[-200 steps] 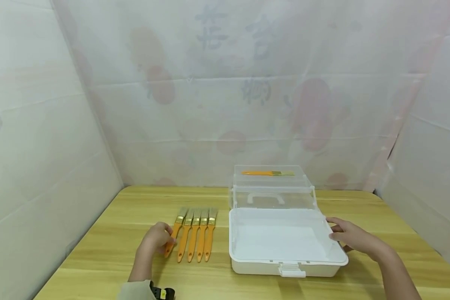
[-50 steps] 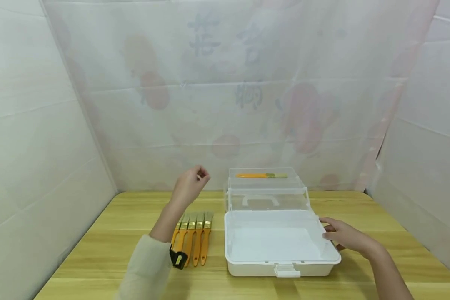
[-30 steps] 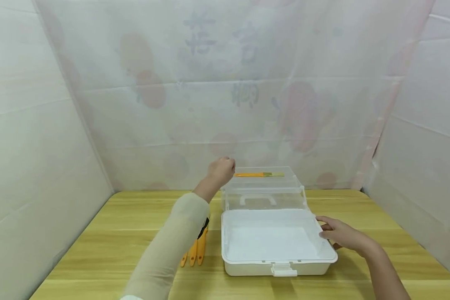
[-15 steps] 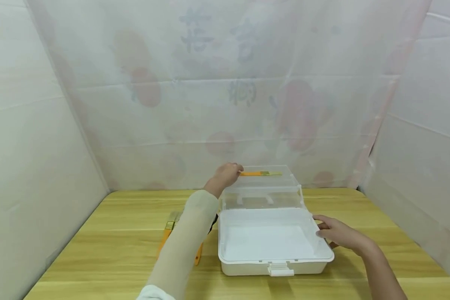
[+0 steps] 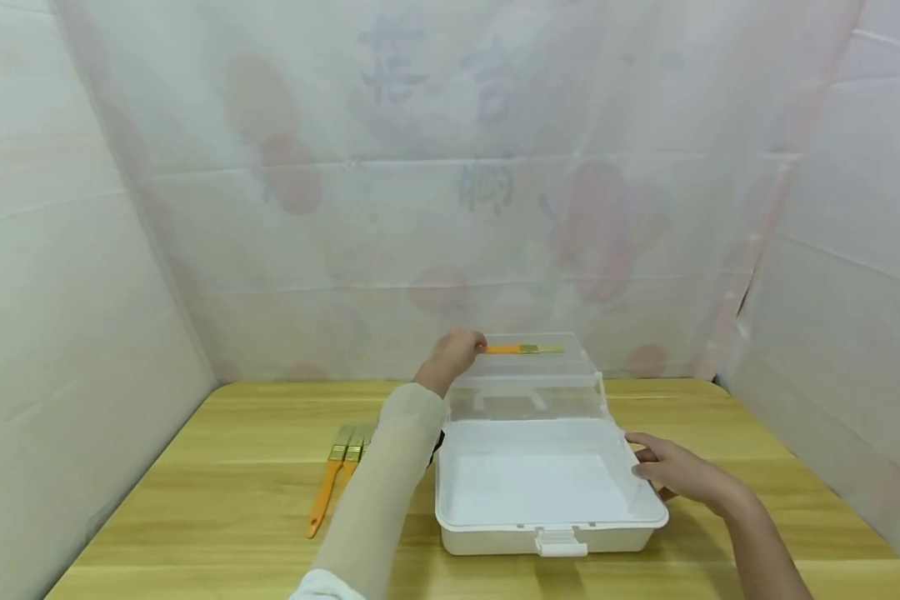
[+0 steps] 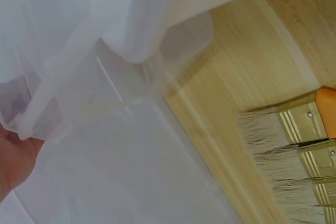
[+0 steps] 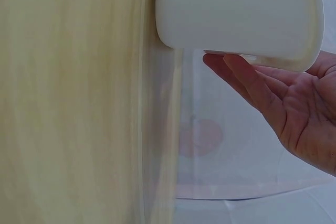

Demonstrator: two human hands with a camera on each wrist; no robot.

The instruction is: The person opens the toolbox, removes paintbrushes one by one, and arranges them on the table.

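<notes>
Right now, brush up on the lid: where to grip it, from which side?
Take the brush by its orange handle, coming from the left. It lies flat and crosswise on the raised clear lid, handle pointing left, bristles right. The left hand is already at the handle end; whether it grips is unclear. The right hand rests on the box.

Faint bluish Chinese characters [image 5: 431,71] showing through the white backdrop sheet [image 5: 645,108] at 12 o'clock, two more blurred characters [image 5: 487,183] lower on the same sheet, all reversed and too pale to read, no other text visible
</notes>
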